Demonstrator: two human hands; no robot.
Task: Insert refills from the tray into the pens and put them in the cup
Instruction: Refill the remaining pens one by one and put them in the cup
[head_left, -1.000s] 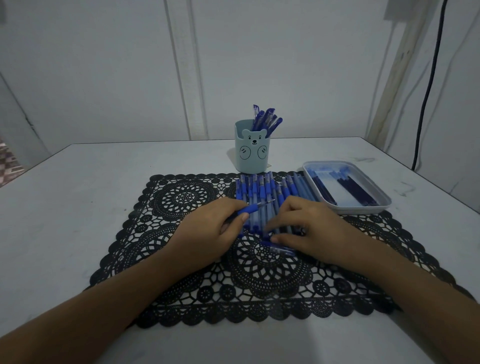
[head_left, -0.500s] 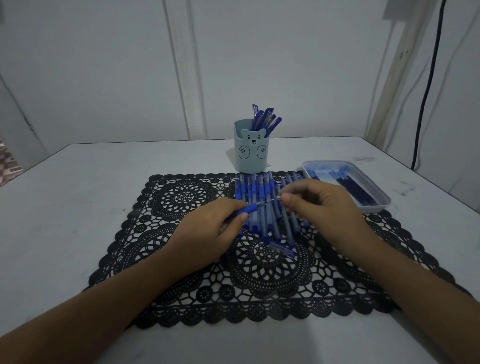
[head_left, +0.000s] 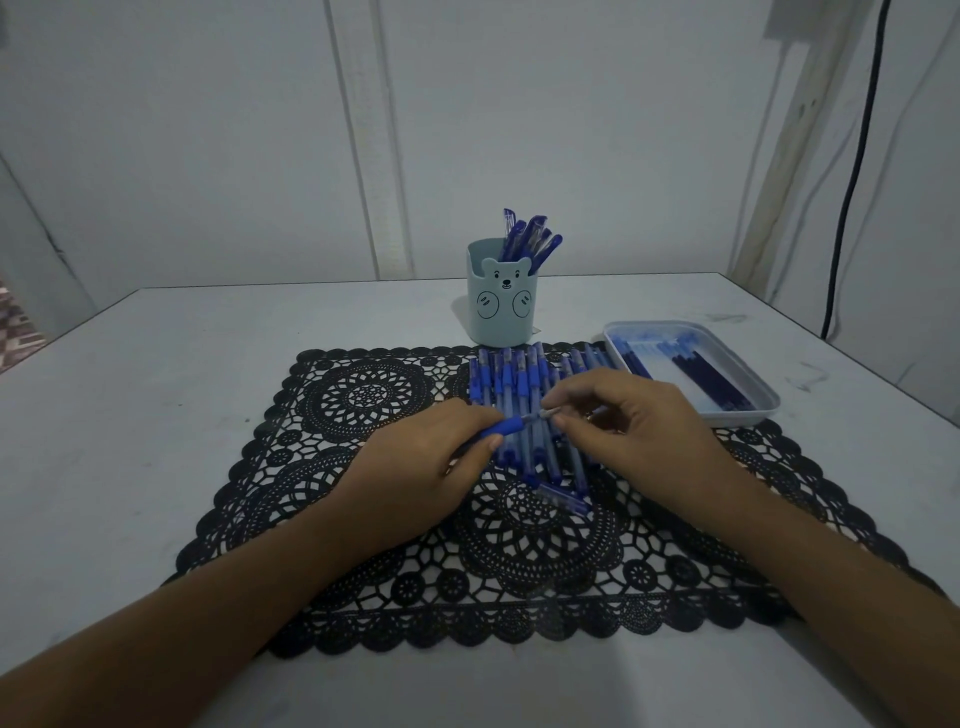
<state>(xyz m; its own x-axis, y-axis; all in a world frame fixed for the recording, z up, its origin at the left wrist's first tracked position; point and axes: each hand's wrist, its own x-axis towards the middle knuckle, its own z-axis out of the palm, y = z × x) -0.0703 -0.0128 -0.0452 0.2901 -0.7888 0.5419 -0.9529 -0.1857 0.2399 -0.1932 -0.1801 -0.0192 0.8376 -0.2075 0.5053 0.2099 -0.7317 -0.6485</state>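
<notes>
White table (head_left: 182, 374), black lace mat (head_left: 363, 400)

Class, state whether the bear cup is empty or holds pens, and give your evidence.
Holds pens: the bear cup stands upright, and several blue pens stick out above its rim.

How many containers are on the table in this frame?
2. The bear-faced cup stands just behind the black lace mat, holding pens. The tray of refills sits at the mat's far right corner. No others show.
</notes>
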